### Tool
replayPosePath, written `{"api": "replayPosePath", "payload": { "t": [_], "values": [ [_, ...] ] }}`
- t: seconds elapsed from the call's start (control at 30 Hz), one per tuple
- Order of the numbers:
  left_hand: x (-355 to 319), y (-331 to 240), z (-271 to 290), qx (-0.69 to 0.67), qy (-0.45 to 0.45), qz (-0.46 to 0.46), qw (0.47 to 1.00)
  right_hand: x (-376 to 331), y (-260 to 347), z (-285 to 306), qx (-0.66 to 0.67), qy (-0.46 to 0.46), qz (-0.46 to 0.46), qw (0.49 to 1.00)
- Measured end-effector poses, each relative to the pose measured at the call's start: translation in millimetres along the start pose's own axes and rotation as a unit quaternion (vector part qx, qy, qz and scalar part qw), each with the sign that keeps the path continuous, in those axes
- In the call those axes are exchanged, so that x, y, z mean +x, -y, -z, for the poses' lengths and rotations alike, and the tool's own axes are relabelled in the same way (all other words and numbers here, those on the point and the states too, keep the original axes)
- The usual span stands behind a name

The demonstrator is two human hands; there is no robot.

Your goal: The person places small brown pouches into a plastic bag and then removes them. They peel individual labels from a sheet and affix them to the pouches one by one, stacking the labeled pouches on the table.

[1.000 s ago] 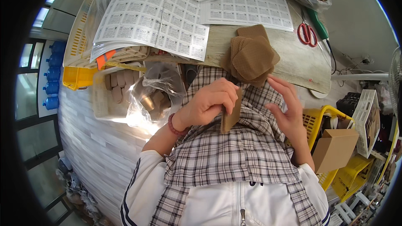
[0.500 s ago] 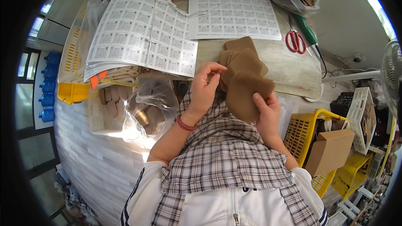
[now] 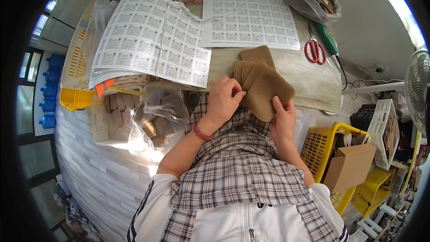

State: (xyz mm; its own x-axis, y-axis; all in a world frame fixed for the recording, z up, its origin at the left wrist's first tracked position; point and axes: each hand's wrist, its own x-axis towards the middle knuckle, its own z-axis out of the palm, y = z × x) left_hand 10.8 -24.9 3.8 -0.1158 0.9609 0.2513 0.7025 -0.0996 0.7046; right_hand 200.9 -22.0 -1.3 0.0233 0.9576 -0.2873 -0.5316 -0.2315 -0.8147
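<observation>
A fanned stack of brown, dimpled pads with rounded corners (image 3: 247, 72) overhangs the near edge of the table in front of me. My right hand (image 3: 283, 118) grips the nearest brown pad (image 3: 270, 94) by its lower right edge, thumb on top. At that pad's left edge are the pinched fingertips of my left hand (image 3: 225, 97); its remaining fingers are curled. Beyond my left hand lies a stack of printed white label sheets (image 3: 150, 36), slightly curled. A second, flatter stack of label sheets (image 3: 253, 22) rests behind the pads.
Red-handled scissors (image 3: 315, 52) and a green-handled corded tool (image 3: 327, 38) lie at the table's right. A plastic bag (image 3: 309, 0) stands behind them. Below left is a white basket (image 3: 102, 123) with beige pieces and clear plastic; below right, a yellow crate (image 3: 317, 150) holds a cardboard box (image 3: 350, 168).
The nearest pad has flattened out and turned, lying more squarely over the stack. My left hand has come down and right to its edge. The whole view has shifted slightly.
</observation>
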Motion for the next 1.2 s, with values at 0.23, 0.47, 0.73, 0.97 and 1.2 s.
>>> {"api": "replayPosePath", "payload": {
  "t": [0.23, 0.47, 0.73, 0.97, 1.2],
  "values": [
    [-5, 20, -7, -0.146, -0.057, 0.147, 0.977, 13, -11, 5, -0.095, 0.007, 0.042, 0.995],
    [-3, 16, -26, -0.296, 0.003, 0.145, 0.944, 22, -25, 2, -0.16, 0.028, 0.095, 0.982],
    [6, 8, -17, -0.492, 0.06, 0.158, 0.854, 22, -23, -8, -0.236, 0.076, 0.124, 0.961],
    [1, 17, -19, -0.48, 0.085, 0.122, 0.865, 24, -20, -14, -0.198, 0.111, 0.138, 0.964],
    [5, 26, -9, -0.445, 0.097, 0.111, 0.884, 54, 23, 28, 0.03, 0.081, 0.135, 0.987]
  ]
}}
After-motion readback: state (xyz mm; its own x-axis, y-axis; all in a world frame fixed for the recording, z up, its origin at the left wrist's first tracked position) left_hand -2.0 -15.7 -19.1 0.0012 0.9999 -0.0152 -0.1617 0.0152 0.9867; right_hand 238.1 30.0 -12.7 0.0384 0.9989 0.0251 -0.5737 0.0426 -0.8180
